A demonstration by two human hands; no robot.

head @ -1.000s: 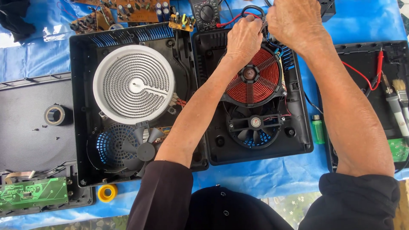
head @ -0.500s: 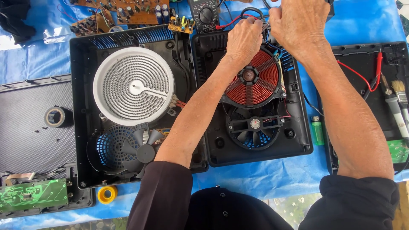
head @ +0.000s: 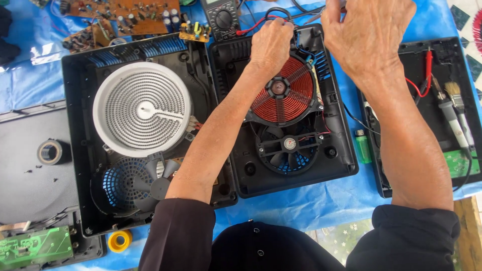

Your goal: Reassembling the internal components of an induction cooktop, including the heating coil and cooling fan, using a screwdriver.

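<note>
Blue plastic sheeting [head: 311, 206] covers the work surface, crowded with opened cooker shells and loose boards.

Your left hand [head: 271, 45] rests knuckles-up at the far rim of the middle black plastic cooker housing [head: 341, 155], fingers curled down onto the red and black wires [head: 251, 27] there; whether they pinch a wire, you cannot tell from this angle. Your right hand [head: 369, 35] hovers just right of it, fingers bent and drawn together over the far edge near a thin probe-like tip; its grip is hidden too.

The red copper induction coil [head: 283, 90] lies directly under your left wrist, with a black cooling fan [head: 287, 145] nearer you in the same housing.

Advice, as a judgement: keep both wrists lifted off the coil windings, steady the wire with one hand before the other touches it, and keep the leads from the black multimeter [head: 222, 20] clear of the fan.

Count:
- open housings: three, plus a closed grey one at far left
- fans: two, the second [head: 150, 185] in the left housing
- round white ribbed heating element [head: 142, 109]: one
- brown circuit boards [head: 125, 10] at the far edge: at least three
- green boards: two
- tape rolls: two, one yellow [head: 119, 241], one dark [head: 51, 152]
- green lighter [head: 362, 147]: one
- brush [head: 459, 113]: one, beside a pen-shaped tool
</note>
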